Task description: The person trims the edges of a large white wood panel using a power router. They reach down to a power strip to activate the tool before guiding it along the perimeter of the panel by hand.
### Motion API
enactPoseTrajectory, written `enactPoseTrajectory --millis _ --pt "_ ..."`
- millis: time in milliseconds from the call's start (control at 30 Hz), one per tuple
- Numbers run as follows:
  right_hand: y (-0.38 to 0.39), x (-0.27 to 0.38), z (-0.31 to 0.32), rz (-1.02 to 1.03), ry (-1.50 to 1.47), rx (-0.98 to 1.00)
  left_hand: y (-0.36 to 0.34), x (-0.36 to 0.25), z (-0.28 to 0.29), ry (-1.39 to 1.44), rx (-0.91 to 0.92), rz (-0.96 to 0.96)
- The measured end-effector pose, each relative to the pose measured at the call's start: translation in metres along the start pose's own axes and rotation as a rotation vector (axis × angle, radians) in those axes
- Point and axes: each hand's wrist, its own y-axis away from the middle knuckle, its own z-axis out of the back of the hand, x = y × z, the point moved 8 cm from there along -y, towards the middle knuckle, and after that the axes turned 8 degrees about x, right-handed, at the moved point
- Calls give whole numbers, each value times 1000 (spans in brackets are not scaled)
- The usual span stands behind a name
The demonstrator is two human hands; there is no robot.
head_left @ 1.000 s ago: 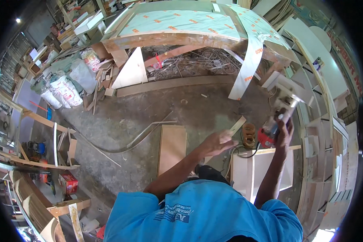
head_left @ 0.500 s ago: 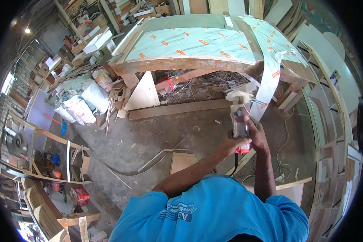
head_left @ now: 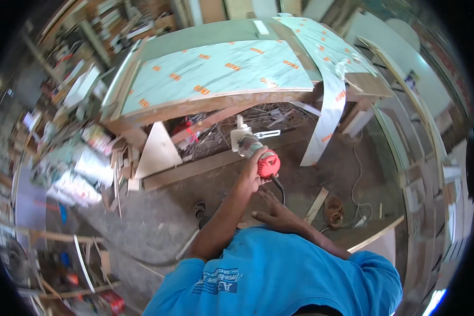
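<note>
A trim router (head_left: 268,163) with a red motor cap and clear base is up in front of the workbench (head_left: 205,103). My left hand (head_left: 254,171) is wrapped round its body, and its black cord hangs from the red end. The router lies tilted, with its pale base and metal guide pointing away from me. Off the tool, my right hand (head_left: 280,213) is close to my shirt, its fingers stretched out with nothing in them. On the bench lies a pale green marble-patterned sheet (head_left: 216,73); a loose strip (head_left: 325,126) of similar material hangs over the front edge at the right.
Wood scraps and shavings (head_left: 268,118) fill the space under the bench, beside a white triangular board (head_left: 155,152). Stuffed sacks (head_left: 81,176) are heaped at the left. A wooden frame (head_left: 52,234) stands lower left. On the right floor sit a brown roll (head_left: 333,211) and a cable (head_left: 357,168).
My right hand has let go of the router and drawn back toward my body. The router, now in my left hand alone, has moved left and turned. The whole view has shifted.
</note>
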Motion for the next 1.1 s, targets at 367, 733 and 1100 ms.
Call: enactPoseTrajectory --millis 367,733,1100 --pt "-201 55 7 79 134 -900 38 -166 105 -9 283 270" --pt "-267 104 -5 -76 210 -909 118 -262 110 84 685 574" --pt "-298 45 64 219 -771 -1325 -15 -376 227 -497 551 164"
